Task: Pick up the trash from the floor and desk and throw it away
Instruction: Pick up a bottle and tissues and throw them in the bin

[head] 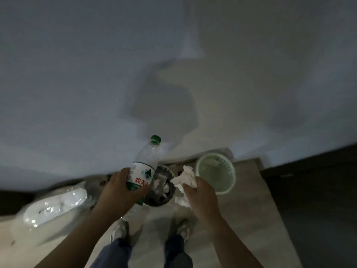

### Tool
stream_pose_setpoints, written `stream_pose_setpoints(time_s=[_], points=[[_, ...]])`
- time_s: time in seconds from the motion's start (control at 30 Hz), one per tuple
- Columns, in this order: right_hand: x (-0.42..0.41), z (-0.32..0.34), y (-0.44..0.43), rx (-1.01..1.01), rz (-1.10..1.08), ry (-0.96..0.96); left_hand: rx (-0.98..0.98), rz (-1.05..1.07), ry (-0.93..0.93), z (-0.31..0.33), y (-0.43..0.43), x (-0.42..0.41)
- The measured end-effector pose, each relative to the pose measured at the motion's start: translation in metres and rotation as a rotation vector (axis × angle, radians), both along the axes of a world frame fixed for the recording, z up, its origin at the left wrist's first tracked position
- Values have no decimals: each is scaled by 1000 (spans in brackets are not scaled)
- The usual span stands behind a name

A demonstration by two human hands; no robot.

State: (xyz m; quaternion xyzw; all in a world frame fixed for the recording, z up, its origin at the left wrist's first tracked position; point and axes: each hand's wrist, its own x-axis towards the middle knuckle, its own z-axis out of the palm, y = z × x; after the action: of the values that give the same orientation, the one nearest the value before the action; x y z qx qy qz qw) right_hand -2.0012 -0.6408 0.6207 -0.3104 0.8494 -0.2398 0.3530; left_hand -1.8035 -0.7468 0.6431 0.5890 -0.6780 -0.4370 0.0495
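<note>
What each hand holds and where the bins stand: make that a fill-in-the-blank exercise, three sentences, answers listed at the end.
1. The left hand grips a clear bottle whose cap is ____.
2. The right hand holds a crumpled tissue whose colour is ____.
3. On the floor, the dark bin stands to the ____ of the pale perforated bin.

Missing words: green; white; left.

The left hand covers part of the label of the bottle; bottle and tissue hide much of the dark bin. The plastic bag is blurred; the legs run off the bottom edge.
</note>
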Motion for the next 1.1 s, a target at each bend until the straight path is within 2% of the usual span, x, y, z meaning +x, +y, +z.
stream_pose_setpoints(time_s=[0.13,0.27,0.53,0.8,0.97,1.1], points=[[-21,-38,-17,91,190,34,45,155,-33,-31,22,-1],[-24,-85,-36,129,261,42,75,250,-97,-69,28,2],[5,-194,-59,167,341,125,108,296,-146,-156,32,26],[22,-308,-82,214,329,202,177,285,-225,-258,35,46],[26,-365,-97,211,324,78,199,275,-215,-307,25,54],[26,-383,-92,237,375,-8,195,261,-240,-323,17,59]])
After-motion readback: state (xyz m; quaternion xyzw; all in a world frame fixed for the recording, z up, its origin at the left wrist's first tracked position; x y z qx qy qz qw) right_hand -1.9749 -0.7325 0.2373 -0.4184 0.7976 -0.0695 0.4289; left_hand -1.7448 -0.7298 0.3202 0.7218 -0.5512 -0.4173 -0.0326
